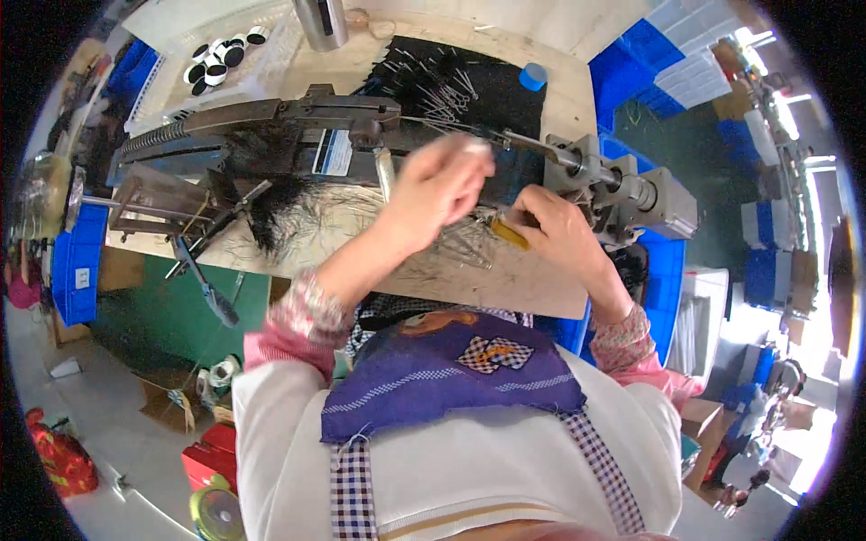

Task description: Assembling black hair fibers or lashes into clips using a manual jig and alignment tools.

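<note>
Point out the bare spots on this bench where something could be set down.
Barest: the wooden bench edge right of the black mat, beyond the blue cap, and the near strip below the loose wires. Crowded: the metal machine, black fibres, and around the left hand and right hand.

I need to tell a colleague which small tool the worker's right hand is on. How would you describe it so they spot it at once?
Start at the grey metal machine on the right end of the pale wooden bench. Just in front of it the right hand grips a short yellow-handled tool, lying beside the scattered thin metal wires. It is the only yellow item among grey metal and black bristles.
</note>
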